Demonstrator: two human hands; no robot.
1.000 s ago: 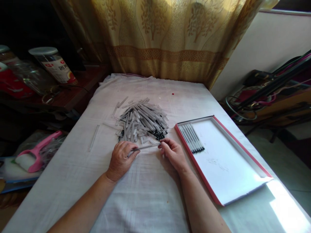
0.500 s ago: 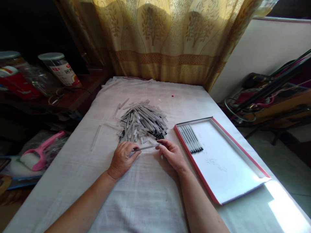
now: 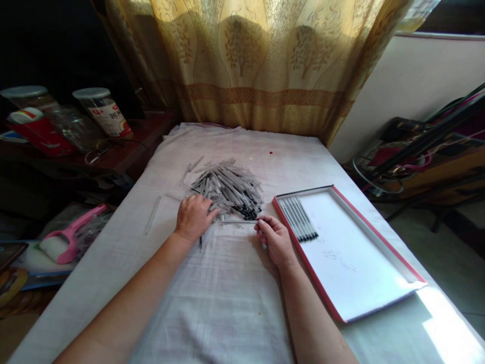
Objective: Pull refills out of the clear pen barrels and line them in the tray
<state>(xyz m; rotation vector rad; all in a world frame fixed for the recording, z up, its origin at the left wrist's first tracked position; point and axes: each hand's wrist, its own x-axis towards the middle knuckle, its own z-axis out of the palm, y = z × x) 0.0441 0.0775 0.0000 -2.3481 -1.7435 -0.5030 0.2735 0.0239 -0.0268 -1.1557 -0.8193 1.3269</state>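
My right hand (image 3: 276, 240) pinches one end of a clear, thin pen (image 3: 237, 221), which points left in front of the pile. A small pale tip shows under its curled fingers; I cannot make out what it is. At the near left edge of the heap of clear and black pen parts (image 3: 227, 184) lies my left hand (image 3: 195, 217), its thumb apart from its fingers. The fingertips are partly hidden among the parts. A short dark stick (image 3: 201, 243) pokes out below the left palm; whether the hand touches it is unclear.
To the right lies a shallow red-edged box (image 3: 364, 263) with a row of black-tipped pens (image 3: 299, 217) inside. A single clear tube (image 3: 153, 215) rests left on the white cloth (image 3: 227, 303). Jars (image 3: 108, 114) and a pink peeler (image 3: 71, 235) stand off to the left.
My left hand has let go of the pen and moved forward onto the pile's edge. The right hand keeps the pen. The view has shifted slightly.
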